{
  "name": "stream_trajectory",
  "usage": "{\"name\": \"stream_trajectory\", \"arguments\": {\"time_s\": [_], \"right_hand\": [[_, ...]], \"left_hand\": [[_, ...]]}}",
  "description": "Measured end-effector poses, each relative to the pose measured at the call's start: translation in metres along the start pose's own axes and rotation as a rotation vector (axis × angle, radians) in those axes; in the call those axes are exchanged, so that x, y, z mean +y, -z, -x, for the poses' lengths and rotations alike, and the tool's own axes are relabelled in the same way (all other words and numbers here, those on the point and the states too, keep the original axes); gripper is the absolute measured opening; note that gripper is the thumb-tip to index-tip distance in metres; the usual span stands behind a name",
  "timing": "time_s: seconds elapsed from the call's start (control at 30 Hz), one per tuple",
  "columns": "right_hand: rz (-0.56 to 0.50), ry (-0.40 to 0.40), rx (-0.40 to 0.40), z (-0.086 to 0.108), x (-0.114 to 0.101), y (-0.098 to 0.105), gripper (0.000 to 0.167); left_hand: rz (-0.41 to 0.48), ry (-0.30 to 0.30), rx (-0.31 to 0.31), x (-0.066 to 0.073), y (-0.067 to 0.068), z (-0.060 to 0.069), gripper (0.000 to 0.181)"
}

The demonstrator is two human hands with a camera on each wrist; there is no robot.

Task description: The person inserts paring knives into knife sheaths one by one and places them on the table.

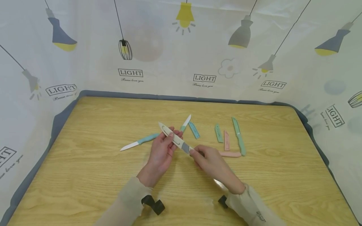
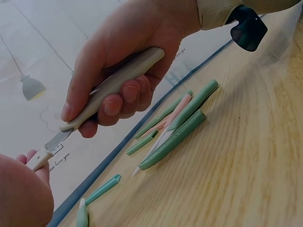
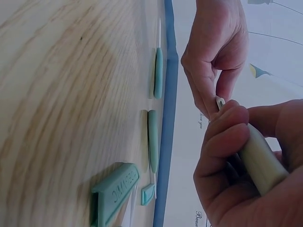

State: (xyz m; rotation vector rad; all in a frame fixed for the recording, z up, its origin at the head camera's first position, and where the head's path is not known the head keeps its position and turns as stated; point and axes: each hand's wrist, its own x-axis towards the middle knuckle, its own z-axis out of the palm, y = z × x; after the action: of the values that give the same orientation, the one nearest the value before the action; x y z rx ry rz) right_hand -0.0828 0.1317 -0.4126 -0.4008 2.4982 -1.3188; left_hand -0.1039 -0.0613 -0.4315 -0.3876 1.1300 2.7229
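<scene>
My left hand [image 1: 161, 150] holds a cream knife sheath [image 1: 178, 142], its thumb on top and fingers beneath. My right hand [image 1: 212, 160] grips the cream handle [image 2: 125, 78] of a paring knife. Between the hands, a bare stretch of grey blade [image 1: 185, 147] shows; its front part is hidden inside the sheath. Both are held above the table, the sheath's tip pointing away to the left. In the right wrist view the handle [image 3: 262, 163] lies in the curled fingers, and the left hand [image 3: 215, 52] pinches the sheath beyond.
On the wooden table [image 1: 85, 182] lie a blue-handled knife [image 1: 148, 138], a green-handled knife [image 1: 185, 123], and blue [image 1: 194, 130], green [image 1: 218, 133] and pink [image 1: 227, 140] sheaths. At right are a green knife [image 1: 241, 142] and a pink handle [image 1: 231, 154]. A blade [image 1: 220, 184] shows beneath the right forearm.
</scene>
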Motion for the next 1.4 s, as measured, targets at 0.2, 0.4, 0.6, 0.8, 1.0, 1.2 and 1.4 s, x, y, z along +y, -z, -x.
{"name": "stream_trajectory", "arguments": {"time_s": [0.2, 0.4, 0.6, 0.8, 1.0, 1.2, 1.4], "right_hand": [[-0.021, -0.003, -0.001, -0.002, 0.001, -0.001, 0.031], [-0.039, -0.025, -0.003, -0.003, -0.001, -0.002, 0.031], [-0.039, -0.030, -0.001, -0.004, -0.001, -0.002, 0.030], [-0.024, -0.026, 0.007, -0.005, -0.001, -0.004, 0.031], [-0.028, -0.021, 0.004, -0.005, 0.001, -0.004, 0.032], [-0.020, -0.009, 0.012, -0.004, 0.002, -0.003, 0.033], [0.029, -0.005, 0.009, -0.007, 0.001, -0.002, 0.033]], "left_hand": [[-0.001, 0.006, 0.002, -0.003, -0.001, 0.001, 0.044], [-0.011, 0.012, -0.006, -0.007, -0.002, 0.001, 0.042], [-0.013, 0.014, -0.006, -0.009, -0.003, 0.002, 0.042], [-0.030, 0.014, -0.002, -0.012, -0.004, 0.004, 0.042], [-0.030, 0.014, -0.013, -0.015, -0.005, 0.006, 0.041], [-0.037, 0.013, -0.028, -0.019, -0.007, 0.006, 0.042], [-0.022, 0.039, -0.015, -0.013, -0.008, 0.006, 0.043]]}}
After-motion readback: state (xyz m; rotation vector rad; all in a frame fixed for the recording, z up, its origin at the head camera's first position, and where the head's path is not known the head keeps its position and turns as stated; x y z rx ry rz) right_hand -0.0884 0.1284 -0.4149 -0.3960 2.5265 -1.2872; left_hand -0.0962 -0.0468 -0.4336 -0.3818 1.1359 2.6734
